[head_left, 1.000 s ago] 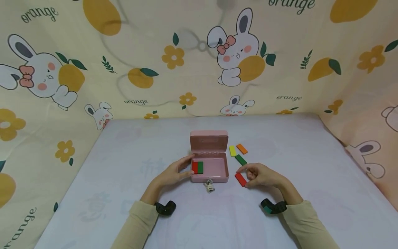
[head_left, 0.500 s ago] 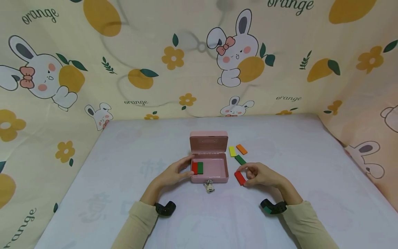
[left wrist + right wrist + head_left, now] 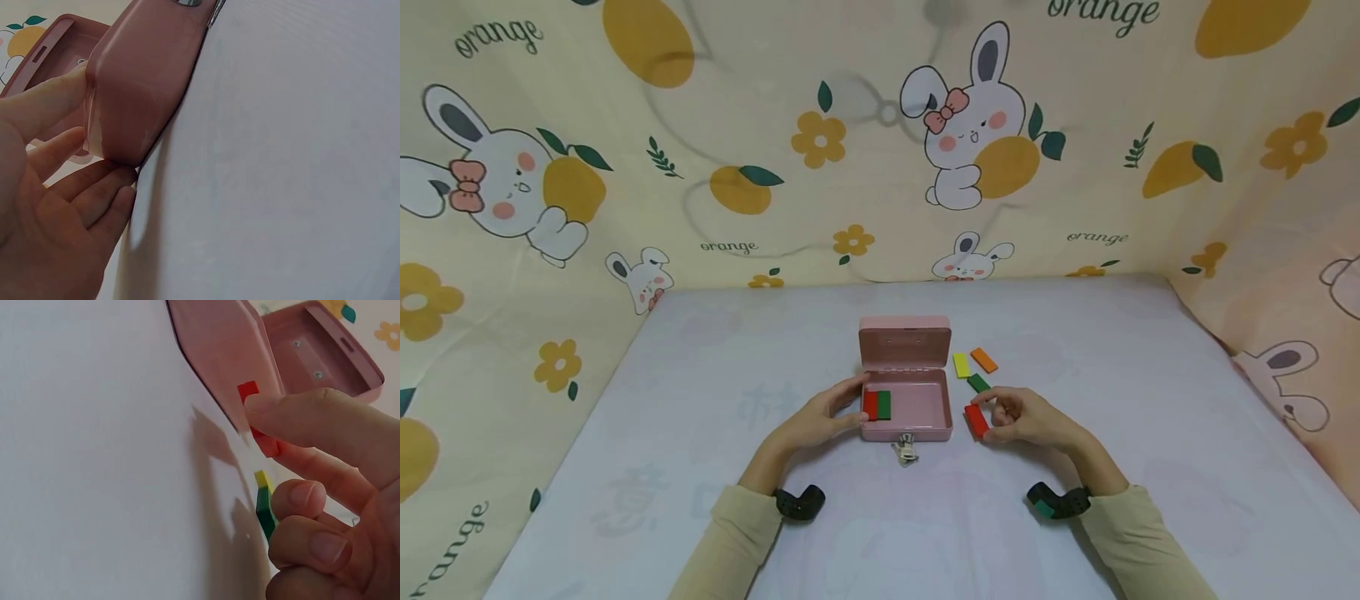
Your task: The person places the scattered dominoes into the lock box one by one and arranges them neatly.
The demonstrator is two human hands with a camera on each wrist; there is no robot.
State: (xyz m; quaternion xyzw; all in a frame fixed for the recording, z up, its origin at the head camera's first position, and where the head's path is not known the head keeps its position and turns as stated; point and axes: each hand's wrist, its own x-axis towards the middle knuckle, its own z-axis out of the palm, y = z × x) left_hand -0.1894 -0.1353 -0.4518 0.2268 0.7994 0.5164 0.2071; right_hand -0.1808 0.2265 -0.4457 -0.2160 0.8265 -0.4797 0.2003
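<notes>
A small pink metal box (image 3: 917,412) stands with its lid (image 3: 905,343) raised; a red block (image 3: 870,406) and a green block (image 3: 883,405) lie side by side inside at the left. My left hand (image 3: 820,417) rests against the box's left side, thumb and forefinger at the rim and the other fingertips low on the wall in the left wrist view. Just right of the box, my right hand (image 3: 1028,419) pinches another flat red block (image 3: 976,422) between thumb and forefinger, tilted. In the right wrist view this red block (image 3: 248,389) overlaps the box wall, its shadow apart from it.
Beyond my right hand lie a green block (image 3: 978,383), a yellow block (image 3: 962,365) and an orange block (image 3: 984,360). Keys (image 3: 905,451) hang at the box's front lock. A patterned cloth (image 3: 850,192) rises behind the white tabletop (image 3: 737,350).
My right hand has moved slightly left and away from me, with the pinched red block coming nearer the box. The left hand and the box have stayed in place.
</notes>
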